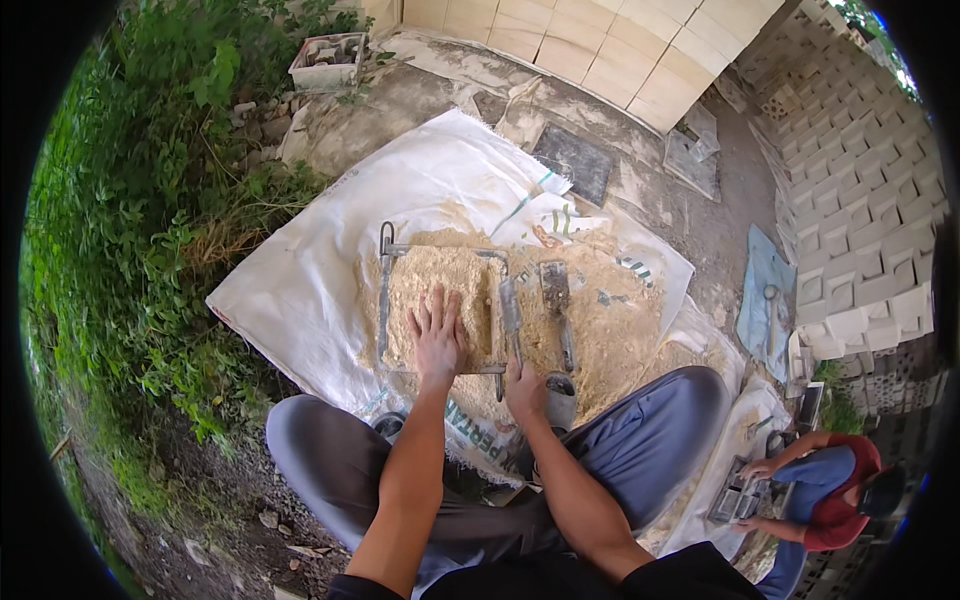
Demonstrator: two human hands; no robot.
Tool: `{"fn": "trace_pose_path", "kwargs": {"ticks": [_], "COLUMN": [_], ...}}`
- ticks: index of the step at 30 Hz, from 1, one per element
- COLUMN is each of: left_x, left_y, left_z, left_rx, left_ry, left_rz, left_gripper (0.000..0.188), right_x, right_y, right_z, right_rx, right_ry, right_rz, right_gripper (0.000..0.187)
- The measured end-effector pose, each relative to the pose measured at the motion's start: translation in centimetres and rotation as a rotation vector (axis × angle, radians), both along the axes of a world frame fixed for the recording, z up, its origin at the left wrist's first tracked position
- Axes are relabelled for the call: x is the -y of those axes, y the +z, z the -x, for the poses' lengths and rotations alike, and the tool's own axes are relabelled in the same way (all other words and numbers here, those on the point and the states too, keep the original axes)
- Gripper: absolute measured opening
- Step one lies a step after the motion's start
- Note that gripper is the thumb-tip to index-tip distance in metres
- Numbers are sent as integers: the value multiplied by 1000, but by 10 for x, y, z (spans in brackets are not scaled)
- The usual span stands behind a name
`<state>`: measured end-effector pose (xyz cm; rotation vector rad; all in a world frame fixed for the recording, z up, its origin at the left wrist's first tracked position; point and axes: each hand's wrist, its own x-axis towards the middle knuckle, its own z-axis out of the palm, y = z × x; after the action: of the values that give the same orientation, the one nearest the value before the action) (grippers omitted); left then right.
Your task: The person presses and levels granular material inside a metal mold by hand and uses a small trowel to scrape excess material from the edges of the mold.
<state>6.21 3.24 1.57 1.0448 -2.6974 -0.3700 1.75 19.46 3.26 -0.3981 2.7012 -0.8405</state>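
My left hand [438, 335] lies flat with fingers spread on a heap of tan, sandy, crumbly mix [432, 280]. The mix fills a rectangular grey metal frame [384, 310], a mould with looped bars at its corners. In my right hand [526, 392] is the handle of a narrow trowel [511, 305], its blade pointing away from me beside the frame's right side. A second, wider trowel [554, 288] lies on the loose mix just to the right. Near my right hand stands a grey cup-like container [560, 398], partly hidden by my leg.
White woven sacks [320, 250] are spread under the mix. Beyond lie a dark square slab [574, 163] and a tiled wall [600, 45]. Stacked pale blocks [850, 200] rise at right. A person in a red shirt [845, 480] works at lower right. Plants [150, 200] grow at left.
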Motion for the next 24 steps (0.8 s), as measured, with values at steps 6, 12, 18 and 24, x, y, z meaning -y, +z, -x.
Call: {"fn": "trace_pose_path", "kwargs": {"ticks": [6,12,18,24], "left_x": [-4,0,-3,0], "left_y": [-1,0,1,-5], "left_z": [0,0,7,0], "left_rx": [-4,-31,-20,-3], "left_ry": [-2,-1,-15,-12], "left_rz": [2,59,47,14], "left_gripper": [49,49,50,50], "right_x": [-8,15,1,22], "right_y": [-15,46,-6,32], "right_z": [-43,-31,-60,-28], "right_rx": [28,-56,188,40], "right_ry": [85,-58,-10,-72], "right_rz": [55,235,37,223], "right_gripper": [37,36,37,40]}}
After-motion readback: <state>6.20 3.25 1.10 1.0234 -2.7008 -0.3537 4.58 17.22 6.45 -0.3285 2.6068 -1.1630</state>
